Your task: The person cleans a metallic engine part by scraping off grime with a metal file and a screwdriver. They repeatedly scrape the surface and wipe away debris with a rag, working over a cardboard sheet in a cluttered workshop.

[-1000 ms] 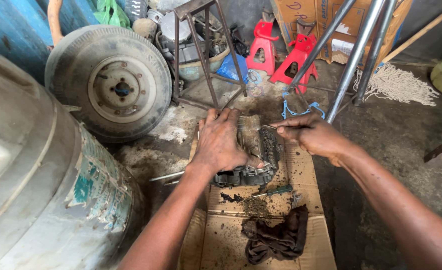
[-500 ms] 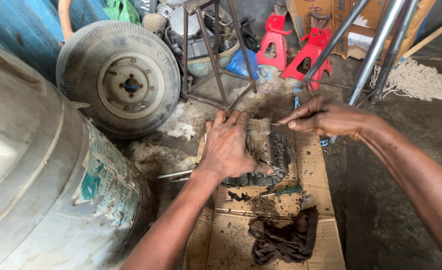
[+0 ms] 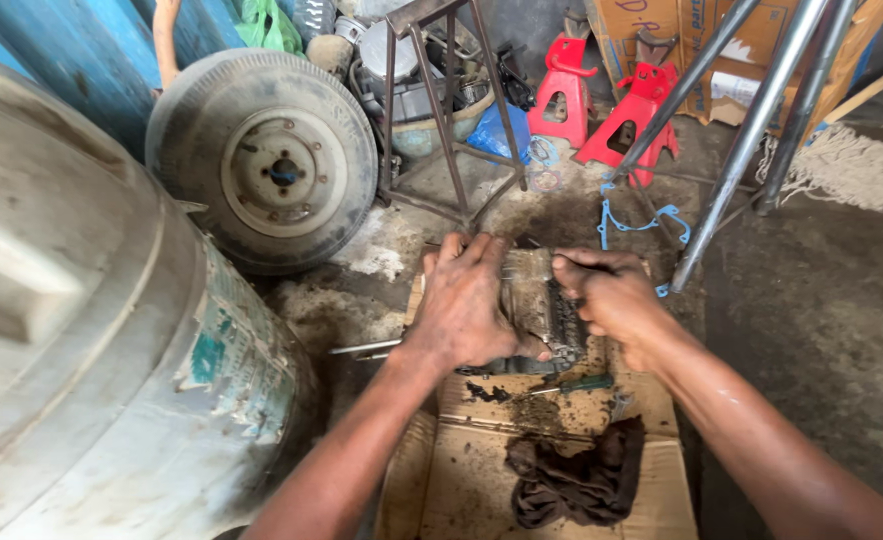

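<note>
My right hand (image 3: 612, 300) has come in: a second ago it hovered out at two o'clock of the greasy metal part (image 3: 542, 310), fingertips pinched on something thin, and now it's curled into a fist pressing right down on the part's right side, close against my left hand (image 3: 467, 305). The pinched pose is gone; I can't tell what, if anything, sits inside the fist. My view has swung too: the wheel (image 3: 272, 170) has slid toward the middle, and the dark rag (image 3: 572, 480) now sits at six o'clock below both hands.
</note>
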